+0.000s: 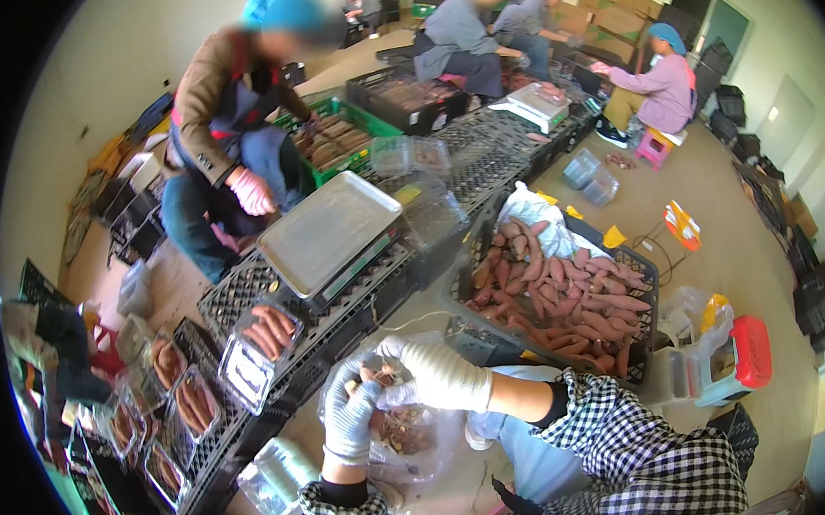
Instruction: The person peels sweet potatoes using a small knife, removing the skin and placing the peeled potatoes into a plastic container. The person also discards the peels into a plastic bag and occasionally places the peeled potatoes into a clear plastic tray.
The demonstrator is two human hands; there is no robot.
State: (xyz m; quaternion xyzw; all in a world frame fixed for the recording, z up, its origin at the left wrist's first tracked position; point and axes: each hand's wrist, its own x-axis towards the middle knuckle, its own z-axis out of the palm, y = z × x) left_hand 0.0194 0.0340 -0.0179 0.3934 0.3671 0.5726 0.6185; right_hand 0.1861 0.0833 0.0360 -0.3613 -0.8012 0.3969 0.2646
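Between my two gloved hands is a sweet potato [376, 372], mostly covered by the fingers. My left hand [348, 413], in a white knit glove, grips it from the left. From the right, my right hand [444, 376] closes on it with thumb and fingertips. Below both hands a clear plastic bag [436, 439] sits open with brown scraps [404, 430] in it. Close to my right forearm, a black crate [657, 312] holds many pinkish sweet potatoes [558, 283].
Ahead, upturned black crates [380, 310] carry a scale with a metal tray [332, 231] and a clamshell box of sweet potatoes [271, 332]. More filled boxes [194, 402] stand left. A co-worker [231, 126] sits opposite by a green crate [375, 127]. A red-lidded container [751, 356] stands right.
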